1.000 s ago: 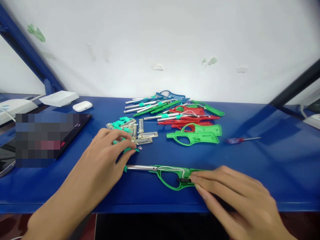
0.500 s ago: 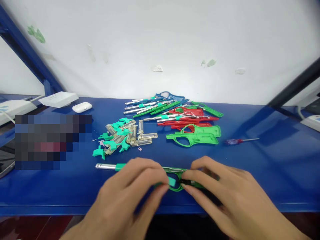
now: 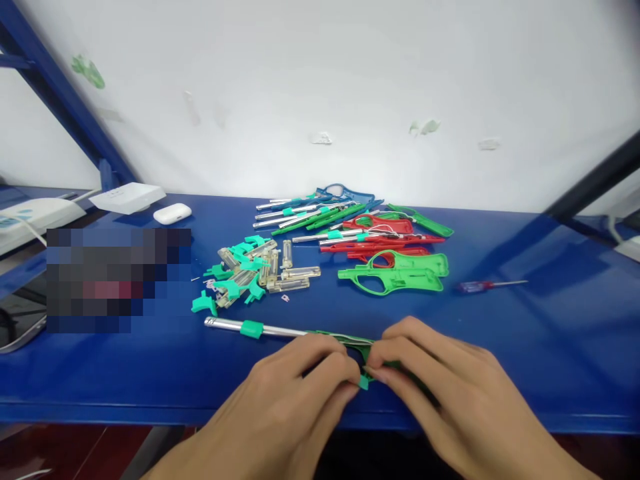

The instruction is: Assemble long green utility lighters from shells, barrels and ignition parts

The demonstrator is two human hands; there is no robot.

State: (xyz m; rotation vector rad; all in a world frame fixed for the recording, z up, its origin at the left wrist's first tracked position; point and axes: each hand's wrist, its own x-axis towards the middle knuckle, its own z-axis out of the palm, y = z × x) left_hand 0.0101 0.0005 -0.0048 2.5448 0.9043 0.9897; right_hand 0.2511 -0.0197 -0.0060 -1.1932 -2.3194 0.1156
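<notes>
In front of me lies a barbecue lighter being handled, with a silver tube, a teal clip on that tube and an open green half-shell. My left hand pinches a small teal trigger at the lower edge of the shell's finger loop. My right hand is closed on the handle end of the shell, its fingertips almost meeting the left ones. Fingers cover most of the handle, so its inner parts are hidden.
Teal triggers and clear fuel tanks form a pile at left centre. Bright green half-shells, red shells and blue shells lie behind. A screwdriver is at right, a white earbud case at left.
My left hand has moved right and slightly down with the teal trigger, now against the finger loop. The tube and its clip are uncovered. The view has shifted a little.
</notes>
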